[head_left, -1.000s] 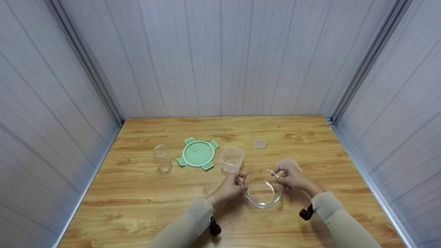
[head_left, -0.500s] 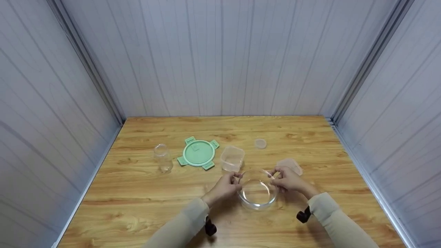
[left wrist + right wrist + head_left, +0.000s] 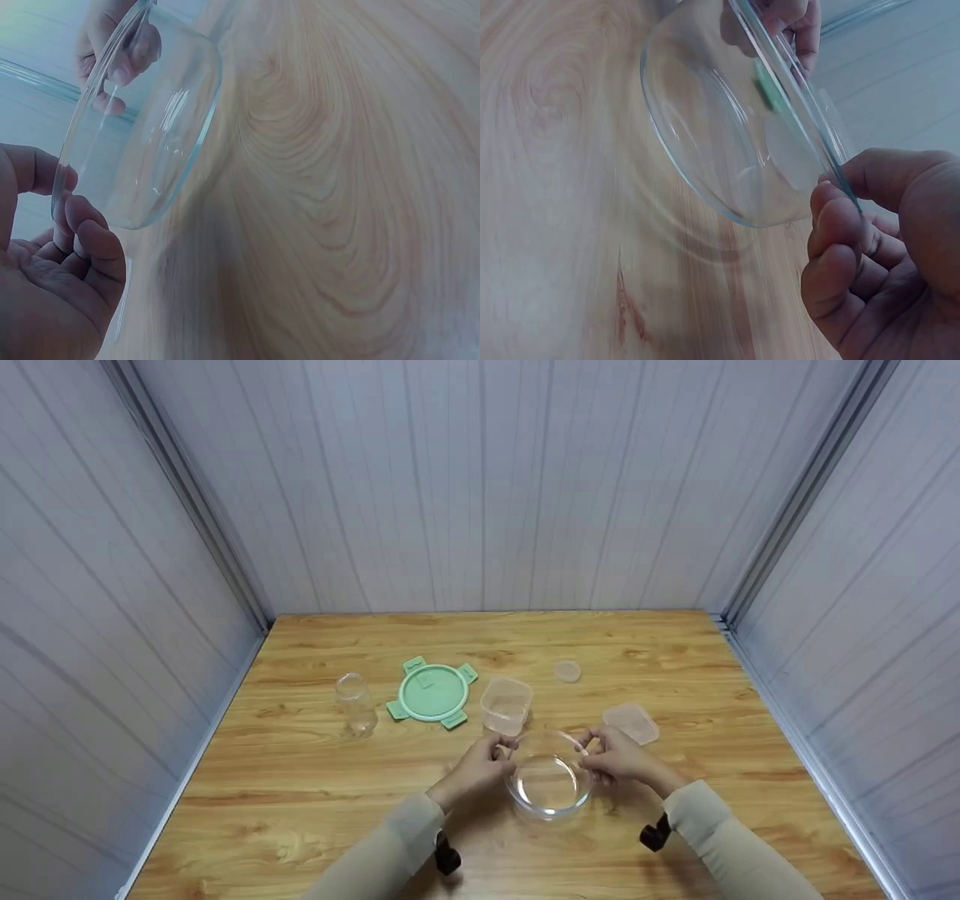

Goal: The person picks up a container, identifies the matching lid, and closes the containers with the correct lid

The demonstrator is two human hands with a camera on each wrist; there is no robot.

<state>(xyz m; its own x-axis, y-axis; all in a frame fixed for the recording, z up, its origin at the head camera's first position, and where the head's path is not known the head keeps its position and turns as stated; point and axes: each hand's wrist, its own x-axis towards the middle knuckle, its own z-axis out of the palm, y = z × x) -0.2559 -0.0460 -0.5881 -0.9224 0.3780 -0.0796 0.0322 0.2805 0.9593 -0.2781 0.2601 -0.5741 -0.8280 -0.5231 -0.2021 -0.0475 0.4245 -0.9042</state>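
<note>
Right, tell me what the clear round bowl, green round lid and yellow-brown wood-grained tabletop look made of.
Clear round bowl: likely glass, smooth and glossy; transparent, sharp highlights, bluish edges.
Green round lid: probably plastic, fairly matte; even colour, little glare.
Yellow-brown tabletop: wood or printed laminate, slight sheen; grain lines, soft reflections.

This looks like a small, purpose-built booth; which kind of building holds it cannot be told. Pale grey-white, wood-grained panels form a back wall (image 3: 480,487), a left wall (image 3: 97,660) and a right wall (image 3: 870,660), joined by a straight grey metal left corner strip (image 3: 187,502) and a matching right corner strip (image 3: 810,495). The yellow-brown wood-grain worktop (image 3: 300,810) fits between them, its back edge meeting the back wall. A flat, mint-green round lid with four flaps (image 3: 433,692) and a clear round glass bowl (image 3: 549,780) suggest kitchenware, yet the plain panelling reads as a workstation rather than a kitchen.
</note>
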